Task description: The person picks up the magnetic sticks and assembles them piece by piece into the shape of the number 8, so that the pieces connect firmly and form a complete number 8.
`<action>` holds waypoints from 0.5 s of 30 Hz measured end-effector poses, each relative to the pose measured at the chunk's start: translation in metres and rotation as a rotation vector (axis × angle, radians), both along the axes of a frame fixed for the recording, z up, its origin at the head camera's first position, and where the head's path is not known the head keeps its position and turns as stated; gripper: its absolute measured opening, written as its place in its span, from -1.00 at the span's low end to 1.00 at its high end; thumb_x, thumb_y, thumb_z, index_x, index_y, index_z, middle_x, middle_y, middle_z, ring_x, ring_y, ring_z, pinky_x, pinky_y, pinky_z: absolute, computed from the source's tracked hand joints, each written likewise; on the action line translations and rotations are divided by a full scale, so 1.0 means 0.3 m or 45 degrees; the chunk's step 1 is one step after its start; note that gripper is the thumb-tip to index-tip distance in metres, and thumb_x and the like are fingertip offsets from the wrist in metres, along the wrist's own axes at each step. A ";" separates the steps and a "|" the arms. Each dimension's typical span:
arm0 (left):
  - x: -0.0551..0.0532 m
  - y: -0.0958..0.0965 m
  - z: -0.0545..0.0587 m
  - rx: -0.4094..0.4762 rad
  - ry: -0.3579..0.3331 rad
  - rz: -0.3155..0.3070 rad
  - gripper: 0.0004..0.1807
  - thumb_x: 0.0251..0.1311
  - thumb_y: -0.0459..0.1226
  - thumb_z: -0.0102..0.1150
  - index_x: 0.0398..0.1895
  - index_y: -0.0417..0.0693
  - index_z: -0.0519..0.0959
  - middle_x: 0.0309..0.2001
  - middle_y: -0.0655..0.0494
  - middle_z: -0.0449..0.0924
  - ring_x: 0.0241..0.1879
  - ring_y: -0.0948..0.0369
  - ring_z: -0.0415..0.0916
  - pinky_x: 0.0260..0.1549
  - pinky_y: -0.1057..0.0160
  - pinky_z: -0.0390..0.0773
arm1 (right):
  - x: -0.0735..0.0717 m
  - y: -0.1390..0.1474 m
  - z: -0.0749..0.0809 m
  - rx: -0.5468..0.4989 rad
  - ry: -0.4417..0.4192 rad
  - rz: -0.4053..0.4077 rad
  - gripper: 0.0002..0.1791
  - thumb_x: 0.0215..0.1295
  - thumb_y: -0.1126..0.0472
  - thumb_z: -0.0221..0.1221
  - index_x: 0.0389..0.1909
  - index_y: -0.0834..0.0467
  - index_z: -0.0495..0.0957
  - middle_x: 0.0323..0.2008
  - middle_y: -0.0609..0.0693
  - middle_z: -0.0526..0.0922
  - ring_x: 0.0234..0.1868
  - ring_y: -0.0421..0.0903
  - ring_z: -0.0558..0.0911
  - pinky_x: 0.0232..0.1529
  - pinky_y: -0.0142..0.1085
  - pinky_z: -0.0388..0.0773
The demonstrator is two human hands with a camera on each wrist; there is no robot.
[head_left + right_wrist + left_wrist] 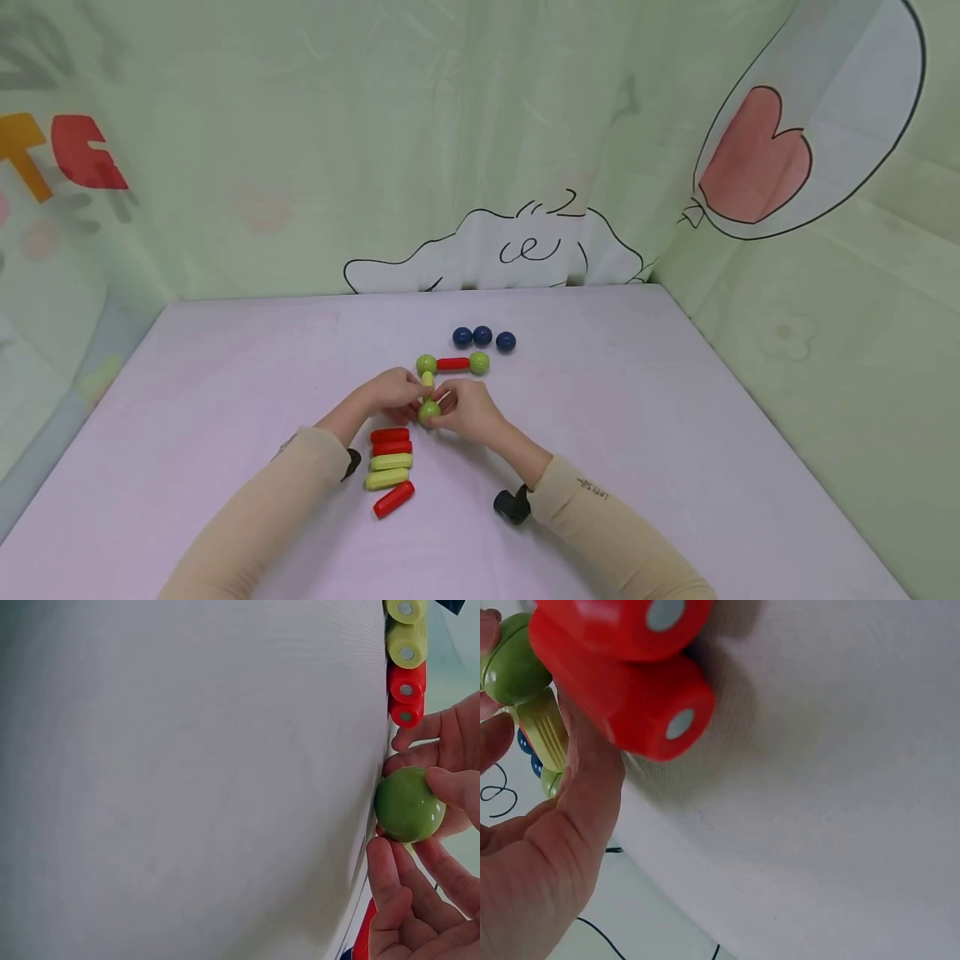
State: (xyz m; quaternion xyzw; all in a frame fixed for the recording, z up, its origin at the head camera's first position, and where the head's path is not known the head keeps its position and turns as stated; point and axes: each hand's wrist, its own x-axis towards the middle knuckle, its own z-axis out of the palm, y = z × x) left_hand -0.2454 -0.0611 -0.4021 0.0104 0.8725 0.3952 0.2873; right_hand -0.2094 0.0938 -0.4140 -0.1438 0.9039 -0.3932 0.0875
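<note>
In the head view, a green ball [429, 412] sits at the near end of a yellow rod [427, 380]. The rod's far end meets another green ball [426, 364], from which a red rod [453, 364] runs right to a third green ball [479, 362]. My right hand [468, 410] pinches the near ball between thumb and fingers. From the left, my left hand [396, 392] grips the yellow rod beside that ball. The right wrist view shows the near green ball [409, 805] with fingers of both hands around it. Fingers partly cover the yellow rod.
Three dark blue balls [482, 336] lie behind the joined pieces. Nearer me, left of centre, is a column of loose red rods [390, 435] and yellow rods [390, 462], with a tilted red rod [393, 500] closest. A pale cloth covers the table [637, 467].
</note>
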 end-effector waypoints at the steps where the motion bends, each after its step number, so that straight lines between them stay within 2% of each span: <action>1: 0.000 -0.003 -0.001 0.019 -0.014 -0.009 -0.65 0.24 -0.15 0.05 -0.10 -0.27 0.40 -0.34 -0.05 0.53 -0.40 0.13 0.53 -0.38 0.27 0.57 | -0.001 0.000 -0.001 -0.001 -0.005 -0.001 -0.70 -0.06 0.24 0.38 -0.29 0.24 0.57 -0.43 0.01 0.62 -0.41 -0.16 0.56 -0.41 -0.42 0.52; 9: 0.004 -0.031 0.017 0.131 -0.125 -0.151 -0.69 0.14 -0.22 0.08 -0.13 -0.25 0.45 -0.28 -0.02 0.54 -0.27 0.12 0.50 -0.21 0.13 0.54 | -0.004 0.002 -0.007 0.026 -0.019 -0.009 -0.70 -0.05 0.22 0.38 -0.28 0.22 0.56 -0.40 0.01 0.62 -0.37 -0.14 0.57 -0.37 -0.41 0.53; 15: 0.006 -0.034 0.013 0.119 -0.111 -0.169 -0.71 0.09 -0.18 0.21 -0.23 -0.20 0.49 -0.37 0.03 0.55 -0.33 0.17 0.49 -0.25 0.20 0.55 | 0.001 0.009 -0.004 0.041 0.017 0.022 -0.70 -0.03 0.23 0.37 -0.26 0.24 0.57 -0.35 0.04 0.64 -0.29 -0.08 0.60 -0.32 -0.38 0.54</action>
